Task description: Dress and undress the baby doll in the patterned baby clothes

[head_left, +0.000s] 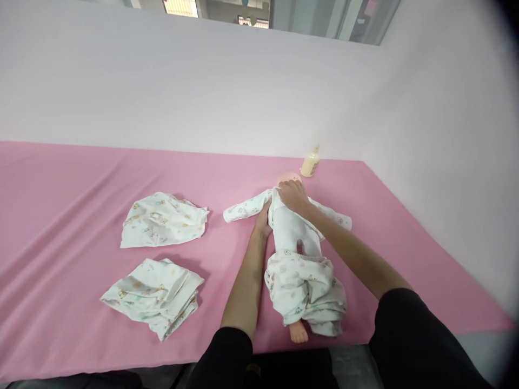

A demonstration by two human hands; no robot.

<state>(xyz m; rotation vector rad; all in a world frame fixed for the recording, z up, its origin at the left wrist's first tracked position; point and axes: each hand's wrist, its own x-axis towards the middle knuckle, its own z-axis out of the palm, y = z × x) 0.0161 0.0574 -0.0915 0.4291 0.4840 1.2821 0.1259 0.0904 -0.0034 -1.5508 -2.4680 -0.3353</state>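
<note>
A baby doll lies on its back with its feet towards me, a bare foot showing. It wears a white long-sleeved baby shirt with a small print, its sleeves spread to both sides. Printed baby pants are bunched around the doll's lower legs. My right hand is closed on the shirt at the neck, covering part of the doll's head. At the left armpit, my left hand grips the side of the shirt, its fingertips partly hidden by cloth.
Two folded printed baby cloths, an upper one and a lower one, lie to the left on the pink table cover. A pale yellow pump bottle stands behind the doll's head. White walls bound the table behind and right.
</note>
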